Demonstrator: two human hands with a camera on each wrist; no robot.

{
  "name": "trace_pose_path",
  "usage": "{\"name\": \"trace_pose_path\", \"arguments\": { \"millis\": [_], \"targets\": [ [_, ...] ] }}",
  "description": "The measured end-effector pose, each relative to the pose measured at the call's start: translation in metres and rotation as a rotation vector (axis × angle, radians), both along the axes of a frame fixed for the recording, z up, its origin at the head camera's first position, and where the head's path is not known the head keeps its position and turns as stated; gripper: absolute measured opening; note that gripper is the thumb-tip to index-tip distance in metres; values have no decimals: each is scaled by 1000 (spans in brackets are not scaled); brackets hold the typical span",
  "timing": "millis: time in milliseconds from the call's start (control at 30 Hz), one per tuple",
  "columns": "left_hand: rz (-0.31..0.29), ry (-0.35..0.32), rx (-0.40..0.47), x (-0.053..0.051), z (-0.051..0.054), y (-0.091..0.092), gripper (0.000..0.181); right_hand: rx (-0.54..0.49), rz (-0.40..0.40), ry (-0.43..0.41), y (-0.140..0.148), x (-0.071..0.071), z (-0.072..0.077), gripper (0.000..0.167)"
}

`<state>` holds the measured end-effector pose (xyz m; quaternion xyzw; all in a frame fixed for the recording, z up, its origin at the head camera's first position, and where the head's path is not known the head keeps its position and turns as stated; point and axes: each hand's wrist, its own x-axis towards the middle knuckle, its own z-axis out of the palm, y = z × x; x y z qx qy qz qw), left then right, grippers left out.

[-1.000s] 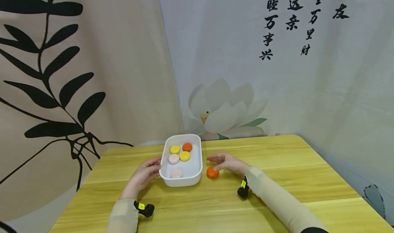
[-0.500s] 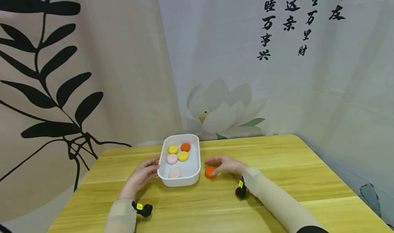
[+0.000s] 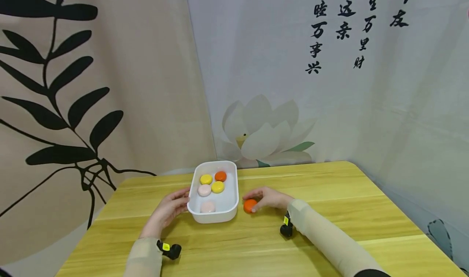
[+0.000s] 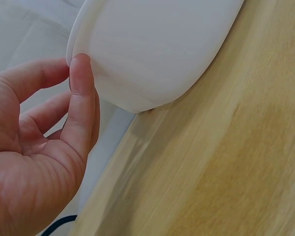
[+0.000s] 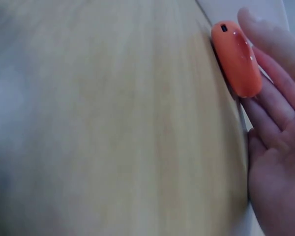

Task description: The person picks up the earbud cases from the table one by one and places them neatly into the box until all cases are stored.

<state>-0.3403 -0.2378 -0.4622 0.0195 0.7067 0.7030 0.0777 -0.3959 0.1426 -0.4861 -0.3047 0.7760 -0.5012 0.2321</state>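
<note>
A white rectangular plastic tub (image 3: 213, 217) stands on the wooden table, holding several glossy round discs: two yellow discs (image 3: 206, 179), an orange disc (image 3: 220, 176) and two pale pink discs (image 3: 204, 190). My left hand (image 3: 170, 210) touches the tub's left side from outside with its fingertips; the left wrist view shows thumb (image 4: 82, 73) and forefinger against the wall near the rim. Right of the tub, a loose orange disc (image 3: 250, 206) lies on the table. My right hand (image 3: 271, 197) holds it between thumb and fingers. The right wrist view shows a small dark slot in the disc's edge (image 5: 236, 59).
The wooden table (image 3: 227, 252) reaches back to a printed curtain (image 3: 165, 86) with leaves, a lotus and characters. A small black camera (image 3: 171, 250) sits on the left wrist and another black camera (image 3: 287, 227) on the right.
The right thumb has moved down over the loose orange disc to its near edge, while the disc stays in place. The left hand and tub keep their positions. The head view shifts slightly.
</note>
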Motion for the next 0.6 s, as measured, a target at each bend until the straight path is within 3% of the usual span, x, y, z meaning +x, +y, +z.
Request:
{"name": "trace_pose_path", "arguments": {
  "millis": [600],
  "targets": [
    [-29, 1, 28, 2, 3, 0, 56, 37, -29, 10, -1, 4, 2, 45]
  ]
}}
